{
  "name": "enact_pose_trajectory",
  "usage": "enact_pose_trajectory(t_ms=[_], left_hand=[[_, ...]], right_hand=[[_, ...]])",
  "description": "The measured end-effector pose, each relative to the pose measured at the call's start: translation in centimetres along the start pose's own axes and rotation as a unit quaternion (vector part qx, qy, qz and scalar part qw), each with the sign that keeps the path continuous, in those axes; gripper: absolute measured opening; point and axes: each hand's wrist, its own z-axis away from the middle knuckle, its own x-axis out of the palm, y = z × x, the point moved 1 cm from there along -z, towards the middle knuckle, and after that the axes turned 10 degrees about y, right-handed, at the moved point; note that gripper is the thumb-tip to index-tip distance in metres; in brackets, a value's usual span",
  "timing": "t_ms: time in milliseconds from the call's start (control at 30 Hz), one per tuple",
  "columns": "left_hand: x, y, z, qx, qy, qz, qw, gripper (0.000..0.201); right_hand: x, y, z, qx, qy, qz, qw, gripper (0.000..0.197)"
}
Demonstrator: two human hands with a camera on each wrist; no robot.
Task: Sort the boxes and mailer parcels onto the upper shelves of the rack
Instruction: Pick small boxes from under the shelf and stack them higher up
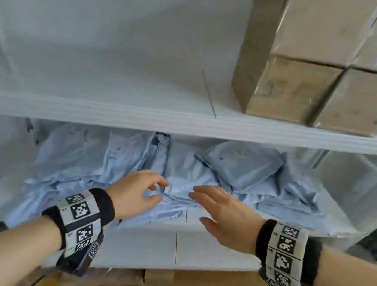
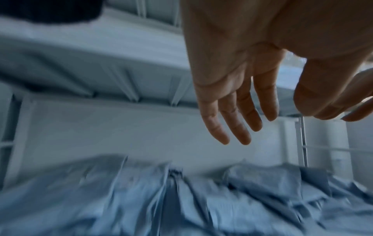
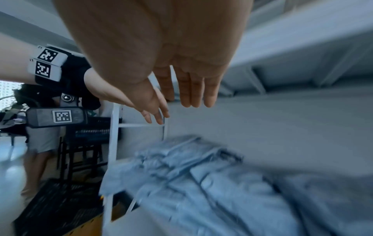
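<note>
Two bare hands reach over a heap of pale blue mailers [image 1: 116, 169] on the middle shelf [image 1: 211, 248] of a white rack. The left hand [image 1: 135, 193] hovers above the centre of the heap, fingers loosely spread and slightly bent, holding nothing; its wrist view shows the fingers [image 2: 234, 121] straight and clear of the mailers [image 2: 181, 204] below. The right hand [image 1: 223, 212] lies just beside it, palm down, fingers extended and together, likewise empty (its wrist view shows the fingers [image 3: 193, 89] well above the blurred mailers [image 3: 212, 188]). Whether either fingertip touches the topmost mailer cannot be told from the head view. One plumper mailer [image 1: 239, 167] rests atop the heap toward the right rear. On the upper shelf [image 1: 138, 116], at its right end, stand stacked cardboard boxes [image 1: 315, 63], partly wrapped in clear tape. More cardboard [image 1: 158, 284] shows beneath the middle shelf.
</note>
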Motion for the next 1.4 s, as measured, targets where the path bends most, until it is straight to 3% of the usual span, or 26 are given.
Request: enact_pose_trajectory(t_ms=[133,267,500,733,967,1167,1400], left_hand=[[-7.5,3.6,-2.3,0.056,0.06,-0.006,0.997,0.027],[-12.0,6.5,-4.2,0.087,0.107,0.005,0.99,0.026],[-15.6,12.1,-8.5,0.122,0.141,0.004,0.983,0.033],[-17.1,19.0,-14.8,0.153,0.171,0.012,0.973,0.056],[-17.1,23.3,-20.6,0.15,0.227,0.062,0.96,0.076],[-15.5,23.4,-23.7,0.118,0.25,0.107,0.955,0.076],[-15.4,22.3,-24.8,0.069,0.239,0.071,0.966,0.069]], right_hand=[[-8.8,-0.5,-1.7,0.009,0.083,0.043,0.996,0.056],[-16.1,-0.4,-1.9,0.019,0.158,0.079,0.984,0.055],[-26.2,3.2,-1.5,0.06,0.245,0.156,0.955,0.052],[-34.5,10.6,-2.0,0.14,0.298,0.245,0.912,0.047],[-37.4,15.1,-2.8,0.169,0.299,0.297,0.891,0.032],[-37.6,17.5,-3.6,0.155,0.277,0.342,0.885,0.035],[-36.4,18.3,-5.0,0.139,0.292,0.312,0.893,0.03]])
